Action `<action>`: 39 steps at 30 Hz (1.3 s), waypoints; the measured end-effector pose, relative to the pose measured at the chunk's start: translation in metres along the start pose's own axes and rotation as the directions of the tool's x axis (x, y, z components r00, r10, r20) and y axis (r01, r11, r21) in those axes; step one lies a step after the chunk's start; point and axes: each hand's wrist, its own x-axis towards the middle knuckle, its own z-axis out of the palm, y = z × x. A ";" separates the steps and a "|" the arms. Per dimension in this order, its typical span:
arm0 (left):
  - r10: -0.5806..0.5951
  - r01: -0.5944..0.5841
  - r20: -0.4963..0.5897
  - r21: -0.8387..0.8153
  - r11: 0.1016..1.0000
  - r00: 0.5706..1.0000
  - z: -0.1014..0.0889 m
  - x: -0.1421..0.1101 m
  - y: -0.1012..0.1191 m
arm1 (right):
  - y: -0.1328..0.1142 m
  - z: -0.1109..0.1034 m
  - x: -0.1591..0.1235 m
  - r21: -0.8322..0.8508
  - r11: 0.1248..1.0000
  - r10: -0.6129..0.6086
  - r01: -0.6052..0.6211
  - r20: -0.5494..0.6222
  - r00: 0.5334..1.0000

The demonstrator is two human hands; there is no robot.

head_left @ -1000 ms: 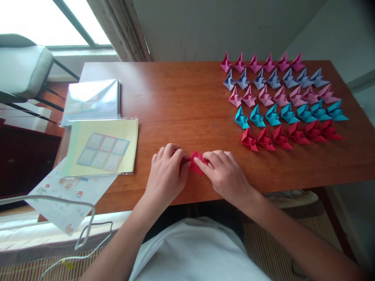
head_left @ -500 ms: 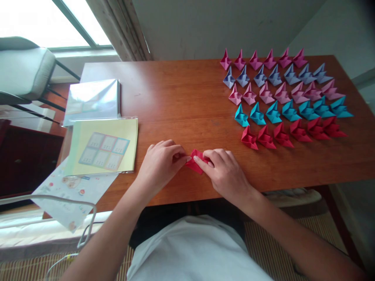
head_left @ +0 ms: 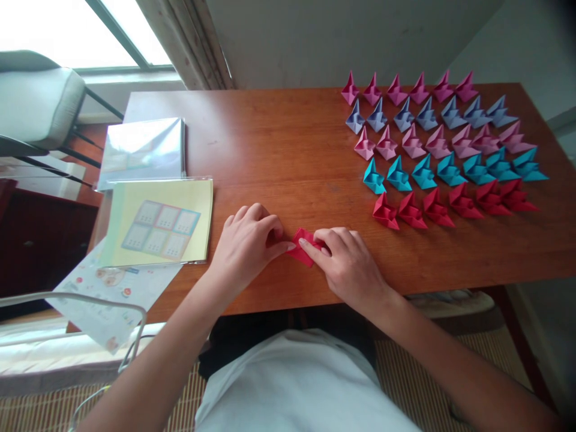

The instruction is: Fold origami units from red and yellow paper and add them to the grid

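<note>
A small piece of folded red origami paper (head_left: 302,254) lies on the wooden table near its front edge. My left hand (head_left: 252,240) is at its left side, the thumb tip on the paper's left corner and the other fingers curled; their tips are partly hidden. From the right, my right hand (head_left: 346,258) presses its index finger on the paper's top, with the remaining fingers bent round the right edge. Part of the paper is covered by this hand. Beyond it, to the right, stands a row of finished red folded-paper pieces (head_left: 435,209).
Behind the red row stand rows of folded pieces in turquoise (head_left: 423,174), light pink (head_left: 437,143), lilac (head_left: 426,115) and magenta (head_left: 419,90). On the left lie a yellow packet (head_left: 119,240), a glossy clear-wrapped packet (head_left: 144,144) and a printed sheet (head_left: 108,300). A chair (head_left: 40,105) stands beyond.
My left index finger has lifted a little away from the thumb, while the thumb stays at the paper's corner. My right hand keeps pressing the paper. The camera view has shifted slightly.
</note>
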 end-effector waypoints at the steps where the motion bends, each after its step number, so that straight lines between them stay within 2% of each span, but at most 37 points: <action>1: 0.000 0.001 -0.011 0.018 1.000 1.000 0.001 -0.001 0.001 | 0.000 0.000 0.000 0.001 1.000 0.002 -0.002 0.004 1.000; 5: 0.000 0.001 -0.027 0.063 0.998 1.000 0.003 -0.006 0.003 | 0.000 0.000 0.000 -0.001 1.000 0.007 -0.006 0.009 1.000; 12: 0.029 -0.029 0.006 -0.023 0.999 1.000 0.000 -0.004 -0.002 | 0.001 0.001 -0.001 -0.004 1.000 0.001 -0.001 0.011 1.000; 19: 0.027 -0.028 0.021 0.070 0.997 0.999 -0.001 -0.005 0.001 | 0.002 0.000 0.000 0.013 1.000 -0.001 0.001 0.024 1.000; 23: 0.051 -0.052 0.055 0.005 0.999 0.997 -0.003 -0.006 0.001 | 0.001 -0.002 0.000 0.023 1.000 -0.003 0.002 0.049 0.999; 29: -0.003 0.003 -0.018 0.033 0.999 1.000 0.003 -0.003 0.007 | -0.001 -0.003 0.000 -0.010 1.000 -0.004 0.004 0.043 0.999; 35: 0.014 -0.010 -0.045 0.096 0.995 0.999 0.010 -0.007 0.009 | -0.007 -0.004 -0.005 -0.043 0.999 0.006 -0.005 0.023 1.000; 39: 0.025 -0.017 -0.060 0.124 0.992 0.998 0.011 -0.010 0.009 | -0.017 -0.007 -0.008 -0.132 0.991 0.009 -0.007 0.019 1.000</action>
